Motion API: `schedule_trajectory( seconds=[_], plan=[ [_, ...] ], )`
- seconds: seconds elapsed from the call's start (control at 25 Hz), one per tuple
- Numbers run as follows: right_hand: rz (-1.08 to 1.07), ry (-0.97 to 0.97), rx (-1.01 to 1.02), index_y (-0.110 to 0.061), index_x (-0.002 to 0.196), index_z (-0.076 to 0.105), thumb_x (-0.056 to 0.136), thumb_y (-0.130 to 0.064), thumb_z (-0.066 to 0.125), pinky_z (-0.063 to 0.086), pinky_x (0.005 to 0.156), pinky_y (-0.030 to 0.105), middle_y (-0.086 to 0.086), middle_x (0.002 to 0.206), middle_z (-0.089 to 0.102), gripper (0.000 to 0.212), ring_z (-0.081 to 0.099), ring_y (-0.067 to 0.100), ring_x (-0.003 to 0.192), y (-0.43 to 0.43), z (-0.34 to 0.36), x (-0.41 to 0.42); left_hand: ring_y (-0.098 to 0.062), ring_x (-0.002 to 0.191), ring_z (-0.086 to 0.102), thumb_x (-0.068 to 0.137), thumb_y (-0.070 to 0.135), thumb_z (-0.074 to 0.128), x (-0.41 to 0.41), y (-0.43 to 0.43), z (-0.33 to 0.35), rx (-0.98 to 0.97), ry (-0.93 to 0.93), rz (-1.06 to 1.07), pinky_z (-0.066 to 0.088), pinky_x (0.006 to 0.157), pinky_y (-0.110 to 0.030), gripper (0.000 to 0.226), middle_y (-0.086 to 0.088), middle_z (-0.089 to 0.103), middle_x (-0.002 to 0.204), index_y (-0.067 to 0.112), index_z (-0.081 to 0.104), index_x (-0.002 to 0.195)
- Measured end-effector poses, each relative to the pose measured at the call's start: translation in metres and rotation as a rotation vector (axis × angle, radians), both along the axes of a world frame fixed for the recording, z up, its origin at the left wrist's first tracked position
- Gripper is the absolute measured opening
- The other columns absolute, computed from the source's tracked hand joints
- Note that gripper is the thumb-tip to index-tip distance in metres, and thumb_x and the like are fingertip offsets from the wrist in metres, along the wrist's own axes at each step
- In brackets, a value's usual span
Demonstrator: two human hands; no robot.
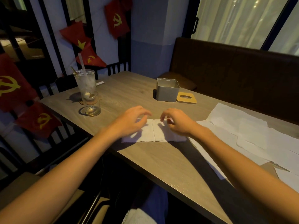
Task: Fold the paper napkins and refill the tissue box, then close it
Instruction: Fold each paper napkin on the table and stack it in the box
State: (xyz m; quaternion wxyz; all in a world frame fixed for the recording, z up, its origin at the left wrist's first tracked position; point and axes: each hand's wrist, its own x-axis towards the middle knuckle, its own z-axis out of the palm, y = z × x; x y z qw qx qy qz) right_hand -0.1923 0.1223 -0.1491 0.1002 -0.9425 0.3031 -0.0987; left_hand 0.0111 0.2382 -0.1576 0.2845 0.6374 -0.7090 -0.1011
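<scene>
On the near part of the wooden table (161, 167), with visible grain, lies a white paper napkin (153, 133), rectangular, soft, with one crease down its middle. The left hand (131, 122) rests on its left half, fingers loosely bent and spread, tips on the far edge. The right hand (176, 122) pinches the far edge of the right half between curled fingers and thumb. At right, flat napkins (250, 135) overlap. Farther stands the tissue box (167, 90), grey metal, square, open. Its wooden lid (186, 98) with an oval hole lies just beside it. At left stand a short glass (92, 107) and a tall glass (85, 83). Behind hang red flags (116, 20) with a yellow hammer and sickle.
</scene>
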Motion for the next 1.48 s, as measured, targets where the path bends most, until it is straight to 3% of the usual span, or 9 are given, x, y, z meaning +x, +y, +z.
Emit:
schedule_trajectory(
  seconds=[0.2,0.32,0.4,0.64,0.76,0.88,1.32,1.4,1.48],
  plan=[
    [0.006,0.104,-0.016,-0.017,0.146,0.041,0.103,-0.040,0.040,0.037,0.113,0.042,0.005,0.148,0.045,0.049,0.043,0.024,0.134,0.017,-0.034,0.025,-0.021,0.149,0.025,0.107,0.041,0.028,-0.024,-0.015,-0.037,0.236,-0.282,0.078,0.020,0.122,-0.045,0.056,-0.004,0.027,0.164,0.020,0.022,0.159],
    [-0.055,0.239,0.050,-0.017,0.159,0.011,0.103,-0.056,0.020,0.006,0.124,0.044,0.006,0.166,0.009,0.069,0.006,0.026,0.153,0.022,-0.044,0.012,-0.019,0.155,-0.005,0.106,0.053,0.015,-0.008,-0.006,-0.040,0.361,-0.424,0.098,-0.002,0.124,-0.049,0.063,0.000,-0.002,0.169,0.025,0.002,0.161],
    [-0.076,0.266,0.036,-0.016,0.159,0.005,0.099,-0.064,0.017,-0.001,0.122,0.044,0.006,0.167,0.001,0.078,-0.001,0.024,0.153,0.023,-0.042,0.002,-0.020,0.155,-0.011,0.102,0.061,0.012,0.004,0.001,-0.037,0.414,-0.449,0.109,-0.006,0.123,-0.052,0.068,0.000,-0.010,0.169,0.029,-0.003,0.160],
    [-0.174,0.279,0.010,-0.013,0.152,0.024,0.089,-0.076,0.021,0.029,0.118,0.046,0.010,0.156,0.028,0.089,0.032,0.027,0.138,0.020,-0.033,-0.014,-0.026,0.153,-0.016,0.099,0.067,0.017,0.030,0.009,-0.025,0.478,-0.481,0.153,-0.007,0.123,-0.049,0.075,-0.007,-0.013,0.168,0.029,-0.002,0.161],
    [-0.089,0.155,0.000,-0.013,0.157,0.015,0.102,-0.056,0.024,0.011,0.122,0.042,0.009,0.164,0.015,0.070,0.014,0.028,0.151,0.023,-0.030,0.011,-0.022,0.155,-0.008,0.107,0.047,0.019,-0.001,-0.002,-0.026,0.281,-0.361,0.087,0.000,0.125,-0.047,0.061,-0.005,-0.001,0.169,0.021,0.006,0.161],
    [-0.049,0.181,0.056,-0.014,0.159,0.007,0.106,-0.046,0.019,0.002,0.123,0.041,0.008,0.167,0.004,0.063,0.002,0.023,0.154,0.026,-0.041,0.031,-0.019,0.155,-0.002,0.109,0.036,0.016,-0.022,-0.011,-0.038,0.289,-0.389,0.051,0.001,0.125,-0.044,0.057,-0.005,0.001,0.169,0.017,0.003,0.161],
    [-0.163,0.276,0.049,-0.010,0.158,0.001,0.095,-0.070,0.017,0.000,0.122,0.043,0.012,0.166,-0.003,0.089,-0.003,0.028,0.153,0.009,-0.044,-0.008,-0.017,0.153,-0.017,0.099,0.064,0.008,0.056,0.030,-0.034,0.494,-0.504,0.110,-0.010,0.121,-0.041,0.074,0.001,-0.018,0.167,0.026,-0.012,0.159],
    [-0.180,0.307,0.079,-0.009,0.157,0.011,0.093,-0.072,0.019,0.010,0.123,0.045,0.012,0.166,0.006,0.091,0.010,0.031,0.152,0.006,-0.041,-0.018,-0.018,0.153,-0.018,0.097,0.068,0.012,0.065,0.034,-0.028,0.539,-0.491,0.096,-0.009,0.121,-0.041,0.078,-0.001,-0.019,0.167,0.027,-0.013,0.159],
    [-0.204,0.220,0.157,-0.011,0.143,0.036,0.092,-0.072,0.023,0.037,0.113,0.045,0.014,0.152,0.039,0.081,0.044,0.030,0.130,0.002,-0.033,-0.022,-0.021,0.154,-0.013,0.096,0.071,0.022,0.070,0.034,-0.021,0.581,-0.403,0.105,-0.004,0.123,-0.043,0.083,-0.002,-0.015,0.168,0.028,-0.007,0.160]
  ],
)
